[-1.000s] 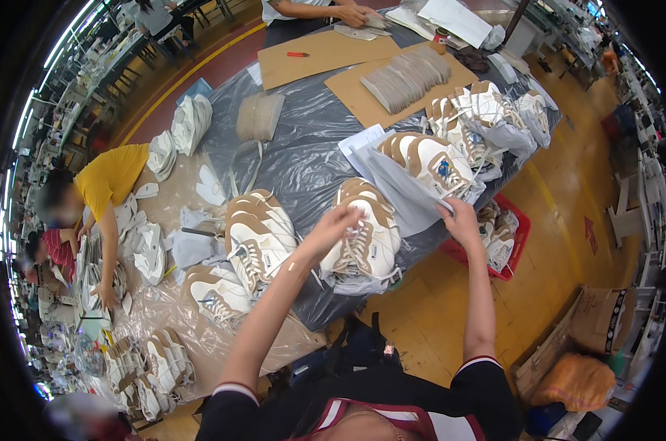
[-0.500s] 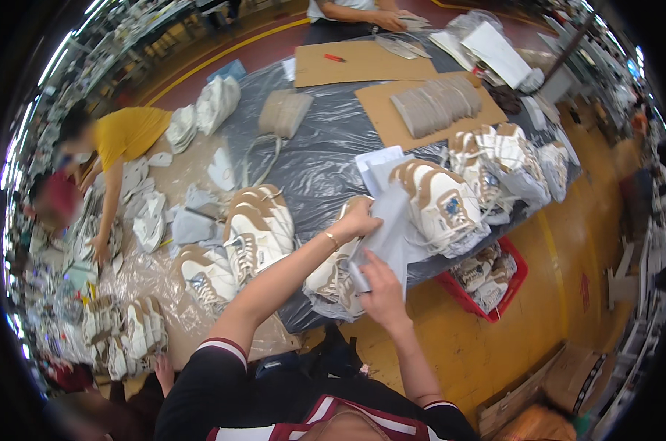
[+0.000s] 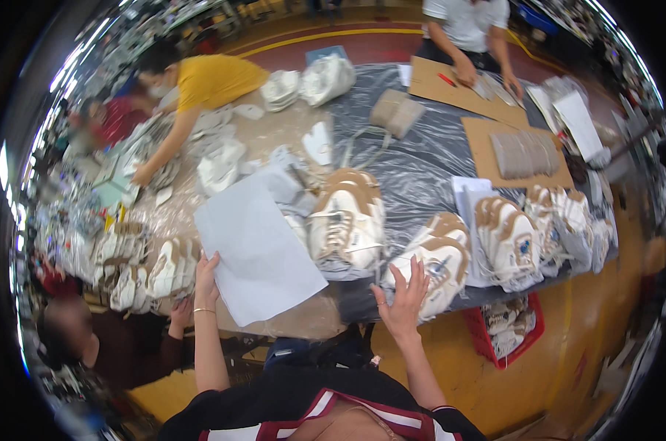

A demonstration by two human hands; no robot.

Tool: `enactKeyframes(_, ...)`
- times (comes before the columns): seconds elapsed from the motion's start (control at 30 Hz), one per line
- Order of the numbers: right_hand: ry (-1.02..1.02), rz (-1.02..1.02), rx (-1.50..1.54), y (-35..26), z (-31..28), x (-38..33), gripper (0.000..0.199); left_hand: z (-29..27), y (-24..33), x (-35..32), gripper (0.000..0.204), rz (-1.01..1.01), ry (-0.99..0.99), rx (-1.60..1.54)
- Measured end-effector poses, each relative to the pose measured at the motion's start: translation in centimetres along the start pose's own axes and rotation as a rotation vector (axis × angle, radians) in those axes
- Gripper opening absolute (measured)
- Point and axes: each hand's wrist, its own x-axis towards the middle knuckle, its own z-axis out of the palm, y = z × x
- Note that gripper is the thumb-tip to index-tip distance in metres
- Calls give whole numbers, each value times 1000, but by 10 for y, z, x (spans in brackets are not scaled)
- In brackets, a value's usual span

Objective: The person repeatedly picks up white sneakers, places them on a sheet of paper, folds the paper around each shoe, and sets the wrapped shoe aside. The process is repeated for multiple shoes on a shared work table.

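My left hand grips the lower left edge of a large pale grey sheet of paper, held tilted above the table. My right hand is open with its fingers spread, right beside a stack of white and brown shoe uppers; whether it touches them I cannot tell. Just right of the sheet stands another row of laced white and brown uppers. A third stack of uppers sits farther right, against some white papers.
A red basket of uppers stands on the floor below the table edge. Brown cardboard and a bundle of beige pieces lie at the far right. A person in a yellow shirt reaches over pieces at the left; another works across the table.
The paper has moved left, from the uppers before me to over the left side of the table, now in my left hand alone. My right hand has let go. The view has turned left.
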Motion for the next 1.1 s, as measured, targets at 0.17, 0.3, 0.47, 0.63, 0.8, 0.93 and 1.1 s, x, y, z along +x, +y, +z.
enactKeyframes(0.17,-42,-217,40,-87,61,25,43,-177,-42,16,28,104,333,234)
enactKeyframes(0.3,-135,-328,-1,-169,140,13,40,-269,-81,88,36,-80,429,184)
enactKeyframes(0.47,-325,-134,-272,-230,250,-21,77,-280,-108,148,33,86,170,219)
enactKeyframes(0.63,-286,-175,-597,-209,299,-35,76,-248,-116,192,32,30,217,165)
enactKeyframes(0.8,-199,-209,-532,-185,300,-8,79,-229,-114,228,43,-3,140,299)
enactKeyframes(0.93,-210,-186,-559,-193,297,11,85,-216,-111,223,66,360,153,663)
enactKeyframes(1.1,-165,-79,-381,-192,285,12,87,-221,-125,182,69,304,311,862)
